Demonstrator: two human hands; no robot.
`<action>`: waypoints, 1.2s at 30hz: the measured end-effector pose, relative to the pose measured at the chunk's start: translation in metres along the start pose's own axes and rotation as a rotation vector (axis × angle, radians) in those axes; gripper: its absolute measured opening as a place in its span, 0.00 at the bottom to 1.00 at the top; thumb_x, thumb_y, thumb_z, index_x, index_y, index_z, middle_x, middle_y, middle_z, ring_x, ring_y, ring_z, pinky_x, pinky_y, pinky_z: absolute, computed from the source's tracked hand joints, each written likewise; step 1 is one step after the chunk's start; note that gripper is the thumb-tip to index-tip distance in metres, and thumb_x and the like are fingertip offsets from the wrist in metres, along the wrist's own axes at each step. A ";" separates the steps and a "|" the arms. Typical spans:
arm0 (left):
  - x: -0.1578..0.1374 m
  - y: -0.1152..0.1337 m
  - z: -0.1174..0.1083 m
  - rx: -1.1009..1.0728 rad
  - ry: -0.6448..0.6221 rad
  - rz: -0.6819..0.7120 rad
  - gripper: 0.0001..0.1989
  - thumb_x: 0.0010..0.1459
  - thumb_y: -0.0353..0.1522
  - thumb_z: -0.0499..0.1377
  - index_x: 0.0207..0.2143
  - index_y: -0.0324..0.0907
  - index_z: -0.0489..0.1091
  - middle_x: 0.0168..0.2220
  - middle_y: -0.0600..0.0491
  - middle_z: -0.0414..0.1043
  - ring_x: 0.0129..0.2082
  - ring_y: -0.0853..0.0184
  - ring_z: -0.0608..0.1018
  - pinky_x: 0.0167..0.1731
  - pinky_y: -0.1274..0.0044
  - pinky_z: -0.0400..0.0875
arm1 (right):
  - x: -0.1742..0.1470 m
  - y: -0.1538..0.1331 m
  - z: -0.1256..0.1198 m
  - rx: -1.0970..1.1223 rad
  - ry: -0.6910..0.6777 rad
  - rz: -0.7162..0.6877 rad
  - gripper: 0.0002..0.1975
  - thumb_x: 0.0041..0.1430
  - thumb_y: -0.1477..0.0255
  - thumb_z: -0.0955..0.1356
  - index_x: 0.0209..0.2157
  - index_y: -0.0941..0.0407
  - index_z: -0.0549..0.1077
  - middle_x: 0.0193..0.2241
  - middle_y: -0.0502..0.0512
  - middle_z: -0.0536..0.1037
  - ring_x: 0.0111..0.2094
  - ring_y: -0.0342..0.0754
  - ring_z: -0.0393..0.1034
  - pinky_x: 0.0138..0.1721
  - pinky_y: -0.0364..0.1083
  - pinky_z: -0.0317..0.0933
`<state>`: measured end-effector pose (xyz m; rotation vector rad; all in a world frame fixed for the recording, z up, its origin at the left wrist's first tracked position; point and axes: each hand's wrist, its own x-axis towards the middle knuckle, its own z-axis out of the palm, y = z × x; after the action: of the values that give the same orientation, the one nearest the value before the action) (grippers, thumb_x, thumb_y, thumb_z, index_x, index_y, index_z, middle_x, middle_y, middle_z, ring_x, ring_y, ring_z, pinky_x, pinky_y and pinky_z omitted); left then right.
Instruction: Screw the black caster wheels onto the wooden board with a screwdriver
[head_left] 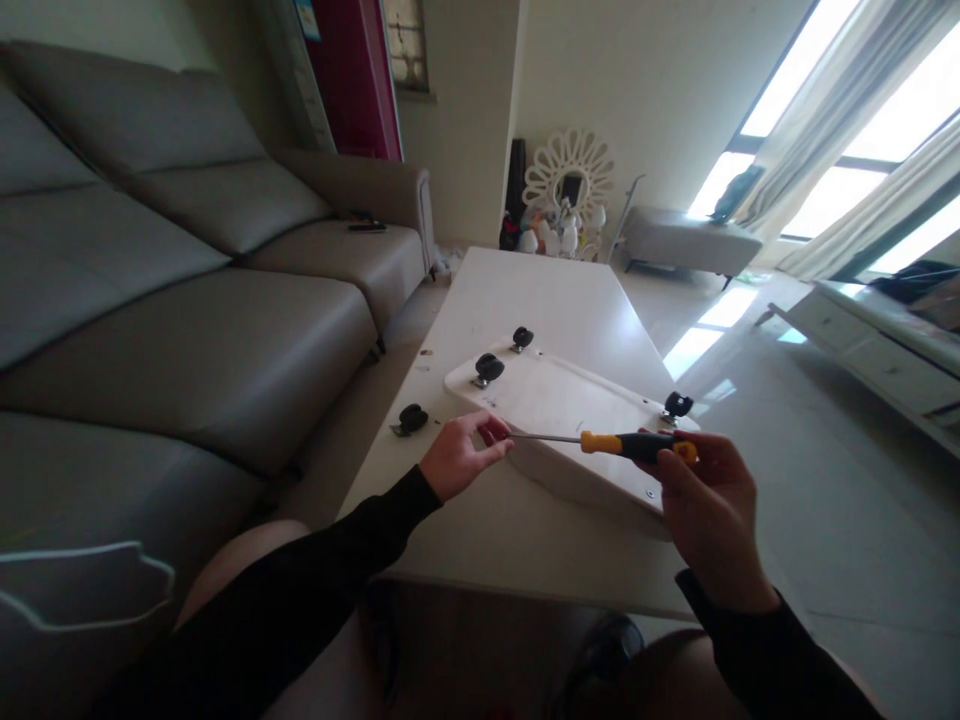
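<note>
My right hand (709, 500) is closed round the yellow-and-black handle of a screwdriver (622, 444), its shaft pointing left. At the tip, the thumb and fingers of my left hand (465, 452) pinch together; whether a small screw sits between them is too small to tell. Below the screwdriver lies a white board-like piece (577, 400) with rounded corners, wheel side up. Black casters stand on it: one at the far left corner (523, 338), one at the near left (487, 369), one at the right (677, 405). A loose caster (411, 419) rests left of the board.
The white table (525, 290) carries the board, and small bits lie near its left edge. A grey sofa (300, 300) runs along the left. Beyond the table are a flower-shaped mirror (570, 165) and a grey bench (682, 240). A white cabinet (877, 350) stands right.
</note>
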<state>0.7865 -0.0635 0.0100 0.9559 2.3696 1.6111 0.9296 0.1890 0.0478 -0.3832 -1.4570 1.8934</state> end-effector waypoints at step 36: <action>0.005 -0.006 -0.002 -0.112 0.028 -0.037 0.04 0.57 0.32 0.64 0.33 0.41 0.78 0.32 0.52 0.81 0.33 0.65 0.78 0.38 0.71 0.73 | 0.001 -0.003 -0.002 0.038 0.065 0.037 0.20 0.37 0.71 0.83 0.33 0.54 0.78 0.32 0.48 0.82 0.35 0.46 0.82 0.36 0.45 0.81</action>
<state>0.7797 -0.0635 0.0069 0.8692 2.2725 1.7342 0.9312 0.1909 0.0503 -0.4524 -1.3787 1.9171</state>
